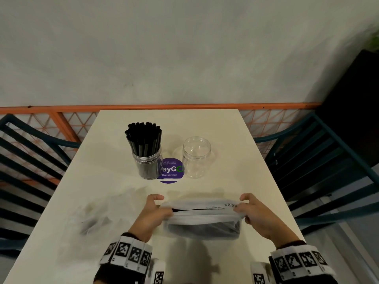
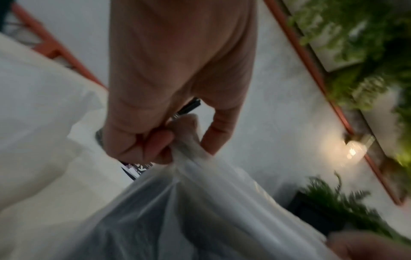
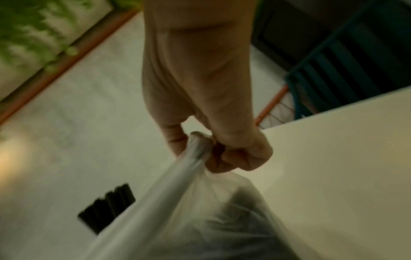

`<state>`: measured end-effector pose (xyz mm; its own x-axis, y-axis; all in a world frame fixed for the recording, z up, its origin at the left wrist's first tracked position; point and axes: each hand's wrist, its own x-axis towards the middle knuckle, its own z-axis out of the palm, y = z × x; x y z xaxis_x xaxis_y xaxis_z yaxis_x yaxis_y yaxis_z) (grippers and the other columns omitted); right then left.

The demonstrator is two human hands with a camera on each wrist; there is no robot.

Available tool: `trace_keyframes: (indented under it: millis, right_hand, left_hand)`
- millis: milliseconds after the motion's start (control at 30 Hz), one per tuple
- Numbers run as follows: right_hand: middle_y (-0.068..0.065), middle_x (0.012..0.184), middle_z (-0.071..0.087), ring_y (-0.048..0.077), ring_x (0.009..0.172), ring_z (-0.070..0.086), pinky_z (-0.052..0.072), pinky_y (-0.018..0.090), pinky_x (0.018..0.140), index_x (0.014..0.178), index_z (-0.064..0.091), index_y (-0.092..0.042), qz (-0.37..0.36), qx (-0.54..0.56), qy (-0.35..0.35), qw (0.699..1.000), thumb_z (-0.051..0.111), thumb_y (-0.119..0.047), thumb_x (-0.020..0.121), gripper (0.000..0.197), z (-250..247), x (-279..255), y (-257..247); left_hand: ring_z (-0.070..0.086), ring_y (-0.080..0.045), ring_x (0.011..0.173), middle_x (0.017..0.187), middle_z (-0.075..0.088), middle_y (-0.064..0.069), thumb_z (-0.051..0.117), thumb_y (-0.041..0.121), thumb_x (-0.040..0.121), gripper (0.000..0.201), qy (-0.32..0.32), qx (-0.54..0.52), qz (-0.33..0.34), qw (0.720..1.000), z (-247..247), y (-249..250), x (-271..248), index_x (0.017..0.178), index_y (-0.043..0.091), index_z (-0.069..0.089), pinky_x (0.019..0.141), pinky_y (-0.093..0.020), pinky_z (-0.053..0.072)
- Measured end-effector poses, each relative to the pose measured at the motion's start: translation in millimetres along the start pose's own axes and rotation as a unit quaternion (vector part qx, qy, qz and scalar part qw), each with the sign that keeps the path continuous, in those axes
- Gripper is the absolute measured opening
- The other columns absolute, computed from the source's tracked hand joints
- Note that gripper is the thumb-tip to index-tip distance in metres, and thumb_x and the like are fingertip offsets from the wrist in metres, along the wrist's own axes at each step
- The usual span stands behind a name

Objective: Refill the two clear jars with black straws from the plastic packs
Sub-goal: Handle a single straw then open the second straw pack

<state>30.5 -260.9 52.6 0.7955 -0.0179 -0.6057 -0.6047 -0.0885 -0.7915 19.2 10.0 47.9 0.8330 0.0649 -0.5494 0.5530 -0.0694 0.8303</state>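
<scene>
1. Your cream table (image 1: 235, 165) carries a clear jar packed with black straws (image 1: 146, 152).
2. An empty clear jar (image 1: 196, 157) stands near it.
3. A round purple sticker (image 1: 171, 171) lies between them.
4. An emptied plastic pack (image 1: 96, 212) lies at your near left.

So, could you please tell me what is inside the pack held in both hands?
Through the pack a dark mass shows, apparently black straws. The cloudy plastic hides their count and ends.

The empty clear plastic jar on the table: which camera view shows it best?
The head view. The empty clear plastic jar stands there whole and upright, to the right of the purple round sticker. The left wrist and right wrist views do not show it; blurred hands and plastic fill them.
</scene>
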Motion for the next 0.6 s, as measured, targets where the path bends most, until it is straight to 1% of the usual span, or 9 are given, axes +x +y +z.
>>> trace_keyframes:
  millis: [67, 167, 233, 267, 333, 433, 467, 533, 600]
  right_hand:
    - [0.007, 0.084, 0.051, 0.018, 0.067, 0.043, 0.035, 0.026, 0.056, 0.101, 0.041, -0.010, -0.036, -0.089, 0.076, 0.992, 0.052, -0.006, 0.087, 0.018, 6.8, 1.1, 0.3]
    - [0.003, 0.080, 0.055, 0.015, 0.066, 0.049, 0.038, 0.026, 0.056, 0.096, 0.050, -0.009, -0.093, -0.179, 0.159, 0.966, 0.060, -0.018, 0.086, 0.017, 7.9, 0.2, -2.2]
    - [-0.001, 0.073, 0.058, 0.014, 0.063, 0.050, 0.036, 0.024, 0.054, 0.086, 0.061, -0.010, -0.109, -0.201, 0.169, 0.959, 0.067, -0.025, 0.082, 0.016, 5.0, -1.4, -1.9]
    - [-0.001, 0.069, 0.059, 0.014, 0.061, 0.049, 0.035, 0.023, 0.053, 0.081, 0.065, -0.010, -0.108, -0.187, 0.155, 0.964, 0.068, -0.025, 0.082, 0.015, 4.1, -1.6, -0.9]
    - [0.000, 0.065, 0.058, 0.014, 0.056, 0.044, 0.033, 0.021, 0.048, 0.079, 0.069, -0.010, -0.084, -0.125, 0.108, 0.983, 0.068, -0.022, 0.083, 0.012, 3.8, -1.5, 1.1]
    - [0.001, 0.060, 0.054, 0.010, 0.045, 0.034, 0.025, 0.018, 0.037, 0.088, 0.066, -0.009, -0.018, -0.020, 0.039, 0.999, 0.065, -0.012, 0.085, 0.005, 5.7, 0.8, 2.3]
    - [0.001, 0.056, 0.051, 0.008, 0.039, 0.032, 0.022, 0.017, 0.033, 0.086, 0.061, -0.010, 0.009, 0.027, 0.023, 0.999, 0.063, -0.008, 0.085, 0.003, 4.7, 3.4, 2.9]
    - [-0.002, 0.047, 0.044, 0.005, 0.032, 0.028, 0.020, 0.016, 0.029, 0.078, 0.048, -0.015, 0.066, 0.129, -0.002, 0.989, 0.058, -0.004, 0.088, 0.018, -2.0, 8.1, 4.8]
    - [-0.003, 0.045, 0.040, 0.006, 0.031, 0.030, 0.021, 0.016, 0.028, 0.069, 0.040, -0.018, 0.106, 0.220, -0.037, 0.969, 0.055, -0.002, 0.089, 0.029, -9.4, 9.3, 6.2]
  left_hand:
    - [0.048, -0.014, 0.073, 0.086, 0.052, -0.007, 0.059, 0.009, 0.080, 0.034, 0.057, 0.050, 0.016, 0.997, 5.1, -0.1, 1.1, 0.106, 0.013, 0.039, 0.060, -0.025, 0.038]
    - [0.049, -0.017, 0.071, 0.084, 0.055, -0.009, 0.063, 0.018, 0.078, 0.016, 0.147, 0.166, 0.067, 0.973, 2.7, 1.0, 4.9, 0.086, 0.011, 0.052, 0.059, -0.026, 0.038]
    - [0.050, -0.017, 0.068, 0.078, 0.059, -0.008, 0.066, 0.021, 0.077, 0.014, 0.156, 0.212, 0.091, 0.960, -2.5, 0.3, 6.0, 0.073, 0.009, 0.060, 0.058, -0.025, 0.038]
    - [0.049, -0.016, 0.064, 0.072, 0.059, -0.007, 0.066, 0.022, 0.079, 0.019, 0.141, 0.208, 0.095, 0.963, -4.7, -0.2, 5.7, 0.068, 0.006, 0.063, 0.057, -0.024, 0.038]
    - [0.047, -0.016, 0.059, 0.066, 0.058, -0.009, 0.066, 0.021, 0.082, 0.024, 0.091, 0.151, 0.083, 0.981, -6.5, -0.6, 4.8, 0.067, 0.002, 0.068, 0.056, -0.025, 0.037]
    - [0.035, -0.015, 0.055, 0.065, 0.049, -0.008, 0.060, 0.024, 0.086, 0.029, 0.029, 0.014, 0.002, 0.999, -3.8, 1.0, 4.4, 0.078, -0.003, 0.068, 0.050, -0.024, 0.029]
    - [0.032, -0.014, 0.055, 0.063, 0.045, -0.006, 0.058, 0.024, 0.088, 0.028, 0.020, -0.032, -0.029, 0.999, -4.2, 0.9, 6.5, 0.075, 0.000, 0.065, 0.049, -0.023, 0.027]
    - [0.033, -0.011, 0.049, 0.058, 0.041, -0.002, 0.054, 0.023, 0.090, 0.025, -0.003, -0.120, -0.079, 0.990, -6.8, 2.6, 8.3, 0.073, 0.007, 0.059, 0.042, -0.019, 0.028]
    - [0.032, -0.009, 0.041, 0.050, 0.039, 0.000, 0.050, 0.021, 0.092, 0.025, -0.016, -0.194, -0.113, 0.974, -9.7, 3.9, 8.0, 0.072, 0.007, 0.057, 0.035, -0.017, 0.030]
